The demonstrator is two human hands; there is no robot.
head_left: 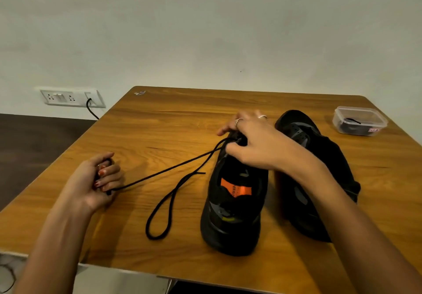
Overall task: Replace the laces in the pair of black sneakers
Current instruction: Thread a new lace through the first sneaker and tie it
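A: Far left, off the desk (159,120) – wall socket panel (70,97) with a black cable plugged in. Not part of the job

B: Then the left hand (100,179)?

A: Palm up near the left edge, fingers curled round one end of the black lace (159,173). Grip closed on it. From there the lace ran taut across to the front eyelets of the near sneaker (233,202)

B: And the slack?

A: A second strand came off the same spot, dropped in a long loop on the desk just left of the shoe, free tip lying beside the shoe's side

B: Right hand (253,140)?

A: Over the toe end of that sneaker, fingers bent down where the lace entered. Looked like pinching or steadying it there, but the fingertips hid the contact – couldn't tell what the grip held. Shoe stood upright, heel toward the camera, orange insole label showing

B: Second sneaker (319,170)?

A: Just right of the first, tipped on its side, partly behind the right forearm. No lace visible in its eyelets. Further right, a clear plastic tub (359,121) with something dark coiled inside, probably a lace

B: Risks?

A: Judging only: a hard pull from the left could drag the shoe sideways or run the lace uneven, one end too short. The loose loop could snag or knot
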